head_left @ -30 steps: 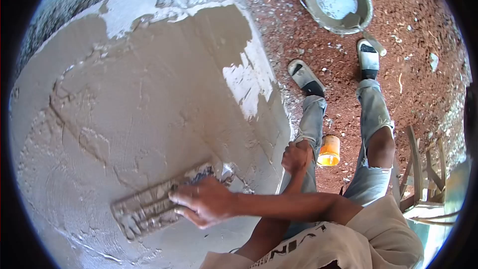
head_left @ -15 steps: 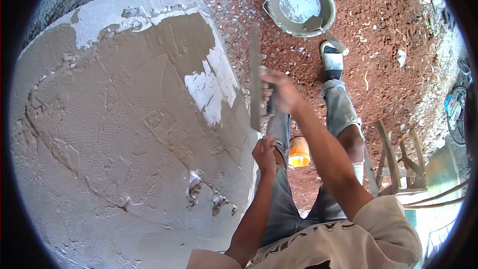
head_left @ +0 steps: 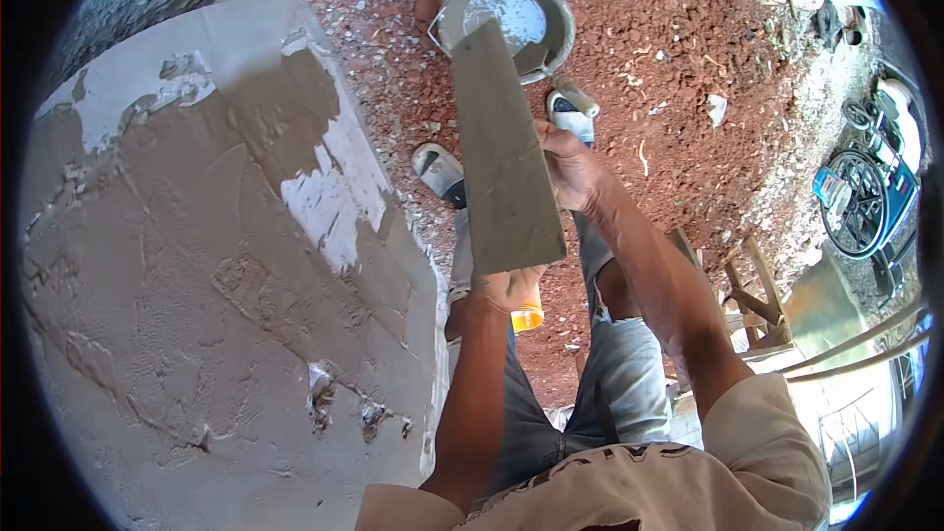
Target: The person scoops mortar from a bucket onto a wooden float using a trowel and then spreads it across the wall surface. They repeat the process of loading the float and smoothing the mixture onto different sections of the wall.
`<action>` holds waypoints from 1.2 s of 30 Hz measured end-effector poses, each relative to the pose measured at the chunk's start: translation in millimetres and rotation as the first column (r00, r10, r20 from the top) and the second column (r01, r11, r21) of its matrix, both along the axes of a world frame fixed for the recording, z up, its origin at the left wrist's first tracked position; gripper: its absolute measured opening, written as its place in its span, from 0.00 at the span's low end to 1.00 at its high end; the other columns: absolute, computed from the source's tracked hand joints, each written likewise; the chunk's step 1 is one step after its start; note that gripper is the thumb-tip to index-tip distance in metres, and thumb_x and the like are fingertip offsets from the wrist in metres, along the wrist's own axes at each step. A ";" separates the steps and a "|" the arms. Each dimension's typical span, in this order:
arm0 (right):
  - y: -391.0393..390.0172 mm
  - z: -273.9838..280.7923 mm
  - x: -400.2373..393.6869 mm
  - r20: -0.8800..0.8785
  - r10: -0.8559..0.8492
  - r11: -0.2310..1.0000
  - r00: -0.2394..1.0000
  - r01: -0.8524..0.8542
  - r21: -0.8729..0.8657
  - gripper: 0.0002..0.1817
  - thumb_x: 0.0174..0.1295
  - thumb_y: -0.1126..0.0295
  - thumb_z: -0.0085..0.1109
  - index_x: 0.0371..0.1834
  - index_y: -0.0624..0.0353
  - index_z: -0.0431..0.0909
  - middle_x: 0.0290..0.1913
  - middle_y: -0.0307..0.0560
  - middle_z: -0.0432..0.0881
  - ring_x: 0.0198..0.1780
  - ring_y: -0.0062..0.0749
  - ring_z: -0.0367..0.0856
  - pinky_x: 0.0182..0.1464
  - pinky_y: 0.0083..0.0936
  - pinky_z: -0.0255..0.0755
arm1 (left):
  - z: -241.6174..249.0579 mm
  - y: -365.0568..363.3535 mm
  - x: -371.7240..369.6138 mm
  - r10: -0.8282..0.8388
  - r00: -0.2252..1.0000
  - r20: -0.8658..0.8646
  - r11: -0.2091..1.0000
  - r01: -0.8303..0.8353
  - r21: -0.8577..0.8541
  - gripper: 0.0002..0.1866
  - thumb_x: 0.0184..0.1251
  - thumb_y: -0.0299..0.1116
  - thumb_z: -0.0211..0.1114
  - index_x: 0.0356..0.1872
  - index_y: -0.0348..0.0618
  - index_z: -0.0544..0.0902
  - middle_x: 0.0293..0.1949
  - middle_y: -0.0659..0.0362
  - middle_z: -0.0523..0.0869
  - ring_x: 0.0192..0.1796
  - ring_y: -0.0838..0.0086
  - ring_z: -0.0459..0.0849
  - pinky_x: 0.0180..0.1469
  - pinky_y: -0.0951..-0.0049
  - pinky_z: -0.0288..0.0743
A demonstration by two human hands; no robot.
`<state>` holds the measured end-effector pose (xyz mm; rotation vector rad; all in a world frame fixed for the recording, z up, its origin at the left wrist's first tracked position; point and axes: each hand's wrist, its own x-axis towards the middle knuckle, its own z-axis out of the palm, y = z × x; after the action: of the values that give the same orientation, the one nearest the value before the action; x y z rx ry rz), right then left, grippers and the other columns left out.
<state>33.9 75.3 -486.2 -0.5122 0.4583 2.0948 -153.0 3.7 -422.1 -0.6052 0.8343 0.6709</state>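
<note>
My right hand [head_left: 575, 167] grips a long rectangular plastering trowel [head_left: 506, 162] from behind its right side. The trowel's flat face is turned up toward me, coated with a thin grey film. At its near end, my left hand [head_left: 503, 287] is against or just under the edge, its fingers hidden. To the left spreads a large surface of wet grey mortar [head_left: 187, 285], with a bare whitish patch [head_left: 334, 206] along its right side. Beyond the trowel stands a bucket [head_left: 560, 25] with pale residue inside; a small hand trowel's handle [head_left: 577, 98] sticks out over its rim.
An orange container [head_left: 529, 315] stands between my legs on red rubbly soil [head_left: 669, 167]. At right are a wooden frame [head_left: 762, 295] and a wheelchair [head_left: 870, 187]. A rough wall [head_left: 128, 20] rises behind the mortared surface.
The trowel has turned from edge-on to flat face up. My left hand has come to its near end. My view has shifted right, and both shoes now show.
</note>
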 end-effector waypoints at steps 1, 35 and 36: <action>5.6 -0.7 4.8 -0.020 0.010 0.999 1.000 -0.009 0.038 0.24 0.75 0.65 0.65 0.70 0.65 0.78 0.60 0.54 0.89 0.58 0.36 0.91 0.62 0.36 0.87 | -8.2 -2.9 0.6 -0.037 0.999 -0.039 0.999 0.037 -0.016 0.27 0.78 0.45 0.67 0.67 0.34 0.79 0.45 0.51 0.83 0.46 0.66 0.81 0.47 0.70 0.82; 106.7 -152.3 139.4 0.475 -0.306 0.161 -0.825 -0.537 -0.828 0.18 0.80 0.54 0.55 0.57 0.55 0.83 0.37 0.48 0.86 0.26 0.29 0.78 0.23 0.32 0.73 | -298.1 184.5 -14.8 -0.179 0.891 -0.418 0.858 0.349 0.377 0.25 0.79 0.36 0.71 0.73 0.59 0.76 0.71 0.65 0.81 0.76 0.60 0.74 0.74 0.58 0.64; 110.2 -170.4 143.9 0.497 -0.319 0.139 -0.807 -0.558 -0.818 0.19 0.81 0.52 0.54 0.54 0.55 0.85 0.35 0.47 0.85 0.26 0.29 0.78 0.23 0.33 0.74 | -290.6 176.2 -7.9 -0.156 0.887 -0.436 0.858 0.340 0.385 0.25 0.78 0.36 0.71 0.72 0.59 0.76 0.71 0.64 0.81 0.76 0.62 0.73 0.76 0.53 0.62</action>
<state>177.8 185.5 -656.6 -2.3824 -2.6000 0.9466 -160.9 180.0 -712.7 0.0766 1.0631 0.7220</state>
